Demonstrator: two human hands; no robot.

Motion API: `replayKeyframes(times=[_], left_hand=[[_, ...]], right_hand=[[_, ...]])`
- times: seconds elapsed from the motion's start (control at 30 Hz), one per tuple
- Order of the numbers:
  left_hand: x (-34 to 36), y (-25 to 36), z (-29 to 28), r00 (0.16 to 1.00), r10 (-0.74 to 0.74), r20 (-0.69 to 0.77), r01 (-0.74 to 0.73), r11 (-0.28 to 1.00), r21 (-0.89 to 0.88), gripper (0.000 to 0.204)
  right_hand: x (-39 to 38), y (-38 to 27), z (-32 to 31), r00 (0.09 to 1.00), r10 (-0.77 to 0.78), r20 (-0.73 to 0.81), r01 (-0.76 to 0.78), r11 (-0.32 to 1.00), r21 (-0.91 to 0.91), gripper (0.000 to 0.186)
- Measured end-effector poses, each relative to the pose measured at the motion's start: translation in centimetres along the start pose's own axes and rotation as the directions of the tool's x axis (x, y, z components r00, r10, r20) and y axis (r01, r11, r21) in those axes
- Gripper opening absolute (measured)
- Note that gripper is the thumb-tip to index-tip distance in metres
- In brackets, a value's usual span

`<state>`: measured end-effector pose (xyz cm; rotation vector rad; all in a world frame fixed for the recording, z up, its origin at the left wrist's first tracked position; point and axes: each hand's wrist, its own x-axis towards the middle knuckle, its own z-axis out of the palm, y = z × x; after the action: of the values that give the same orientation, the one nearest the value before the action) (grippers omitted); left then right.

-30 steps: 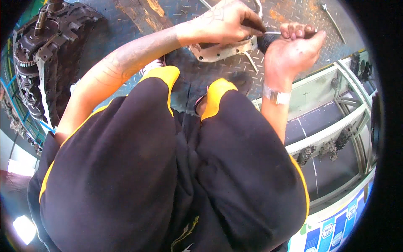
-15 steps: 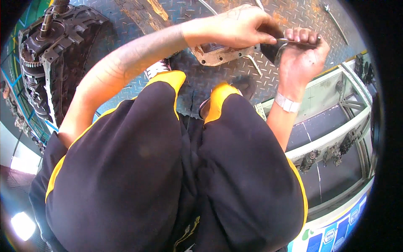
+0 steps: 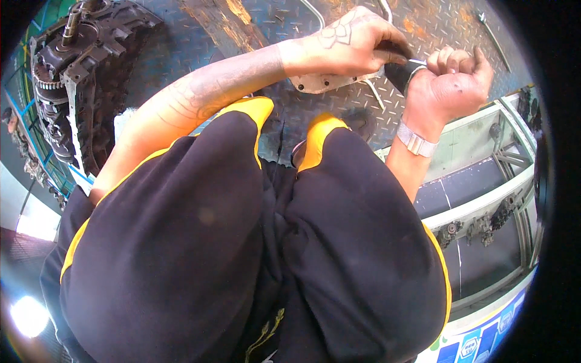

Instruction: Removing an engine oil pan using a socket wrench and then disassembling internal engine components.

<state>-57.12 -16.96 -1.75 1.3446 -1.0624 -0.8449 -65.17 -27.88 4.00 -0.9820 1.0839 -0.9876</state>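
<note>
Up at the top right, my left hand (image 3: 363, 45) pinches a dark flat piece (image 3: 396, 77) with a thin bright edge between thumb and fingers. Its exact kind cannot be made out. My right hand (image 3: 451, 85), a watch at its wrist, is closed with fingers curled toward the palm. The bright edge of that piece runs into its near side; what lies inside the fingers is hidden. Below my left hand and forearm, a pale metal flange (image 3: 327, 83) with bolt holes rests on the floor, mostly covered.
A greasy gearbox-like assembly (image 3: 78, 78) with shafts and gears stands at left. A worn wooden plank (image 3: 224, 24) lies on the diamond-plate floor (image 3: 290, 130). At far right are a thin metal rod (image 3: 493, 39) and a white-framed case (image 3: 478, 218) with small metal parts.
Both hands have shifted slightly right. My right hand has turned, its fingers curling more, and the thin metal edge that lay across its fingers no longer shows there.
</note>
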Motion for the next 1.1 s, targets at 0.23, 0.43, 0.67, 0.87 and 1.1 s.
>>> replayKeyframes(times=[0.23, 0.43, 0.67, 0.87, 1.1], left_hand=[[-1.1, -1.0, 0.2, 0.995, 0.082, -0.049, -0.074, 0.987, 0.146, 0.018], [-0.6, -0.1, 0.0, 0.999, 0.041, -0.035, -0.036, 0.991, 0.126, 0.019], [-0.2, -0.5, 0.1, 0.997, 0.073, -0.017, -0.07, 0.984, 0.163, 0.018], [-5.2, 4.3, -0.4, 0.99, -0.124, -0.067, 0.138, 0.738, 0.661, 0.09], [-7.2, 3.8, -1.2, 0.86, -0.509, -0.029, 0.384, 0.609, 0.694, 0.077]], right_hand=[[0.3, 1.3, -0.2, 0.99, -0.003, 0.138, -0.013, 0.994, 0.112, 0.034], [-0.2, 1.1, 0.4, 0.995, -0.055, 0.079, 0.051, 0.997, 0.051, 0.035], [0.5, 0.7, 0.3, 0.981, -0.058, 0.183, 0.035, 0.991, 0.129, 0.03], [0.6, 3.7, 1.2, 0.98, -0.188, 0.061, 0.192, 0.979, -0.062, 0.027], [0.7, 1.8, 2.2, 0.945, -0.105, 0.309, 0.113, 0.994, -0.008, 0.028]])
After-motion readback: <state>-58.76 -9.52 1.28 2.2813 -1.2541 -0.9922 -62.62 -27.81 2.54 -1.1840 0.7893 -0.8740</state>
